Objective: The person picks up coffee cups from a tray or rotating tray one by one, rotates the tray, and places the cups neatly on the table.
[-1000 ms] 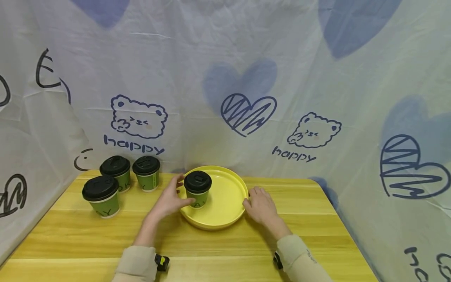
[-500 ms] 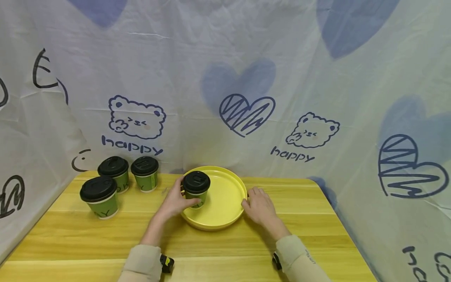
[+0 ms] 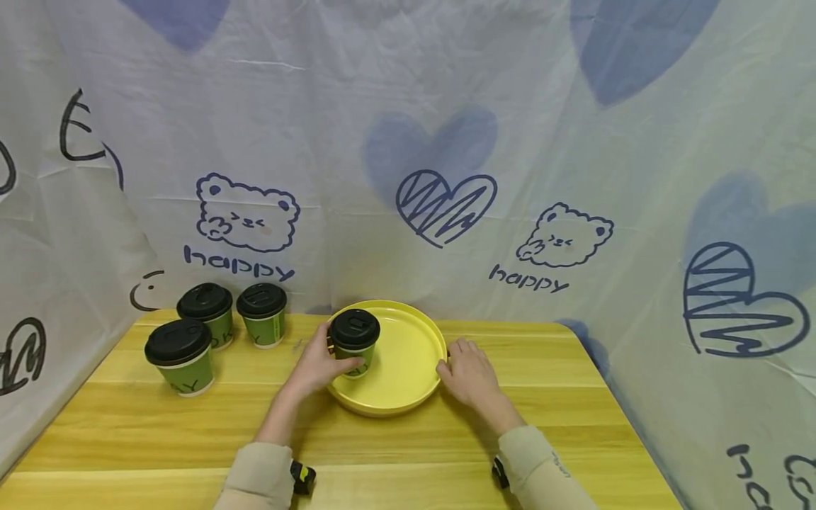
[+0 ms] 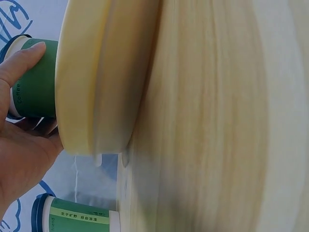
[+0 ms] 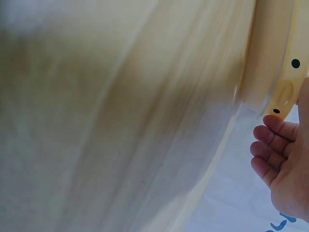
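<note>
My left hand (image 3: 319,363) grips a green paper coffee cup (image 3: 355,358) with a black lid, thumb across its front and fingers behind. The cup is upright at the left side of a round yellow plate (image 3: 408,368) with a raised rim. In the left wrist view the thumb lies along the green cup wall (image 4: 41,82), and the plate's side (image 4: 79,96) hides the cup's base. My right hand (image 3: 473,372) rests at the plate's right rim, fingers loosely extended. The right wrist view shows its fingertips (image 5: 273,123) right at the plate's dotted side (image 5: 285,92).
Three more lidded green cups stand at the table's left: a front one (image 3: 185,358), a back one (image 3: 210,312) and one nearer the plate (image 3: 263,315). The wooden table (image 3: 382,453) meets a printed cloth (image 3: 357,234) behind and at both sides.
My left hand has closed in around the cup, its thumb moving further right across the front. The cup, plate and right hand hold their places, apart from a slight shift of the view.
</note>
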Tool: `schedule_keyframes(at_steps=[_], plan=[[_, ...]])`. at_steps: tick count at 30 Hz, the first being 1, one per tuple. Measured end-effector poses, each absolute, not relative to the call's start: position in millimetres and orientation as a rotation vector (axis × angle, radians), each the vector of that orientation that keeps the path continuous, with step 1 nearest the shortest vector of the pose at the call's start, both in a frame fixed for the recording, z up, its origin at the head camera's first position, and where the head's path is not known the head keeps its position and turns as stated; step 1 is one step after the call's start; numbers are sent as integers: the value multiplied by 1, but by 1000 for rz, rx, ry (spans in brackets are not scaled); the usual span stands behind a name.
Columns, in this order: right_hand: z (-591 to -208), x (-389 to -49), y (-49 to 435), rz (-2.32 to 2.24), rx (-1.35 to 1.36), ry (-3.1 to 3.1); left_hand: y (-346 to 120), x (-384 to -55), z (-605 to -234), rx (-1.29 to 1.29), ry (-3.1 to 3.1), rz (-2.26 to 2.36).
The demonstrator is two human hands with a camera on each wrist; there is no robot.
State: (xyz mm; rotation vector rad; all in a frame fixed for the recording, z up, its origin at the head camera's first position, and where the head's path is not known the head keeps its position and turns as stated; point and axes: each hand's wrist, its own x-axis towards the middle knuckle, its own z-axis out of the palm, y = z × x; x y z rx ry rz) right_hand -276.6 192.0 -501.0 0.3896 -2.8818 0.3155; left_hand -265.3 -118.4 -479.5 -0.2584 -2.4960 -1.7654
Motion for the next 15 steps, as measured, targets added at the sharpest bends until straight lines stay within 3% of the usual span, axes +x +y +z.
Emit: schedule_keyframes(at_steps=[15], plan=[[-500,-275,191,331,383,-2884,-126,-256,-460,-210,-2481,-1695]])
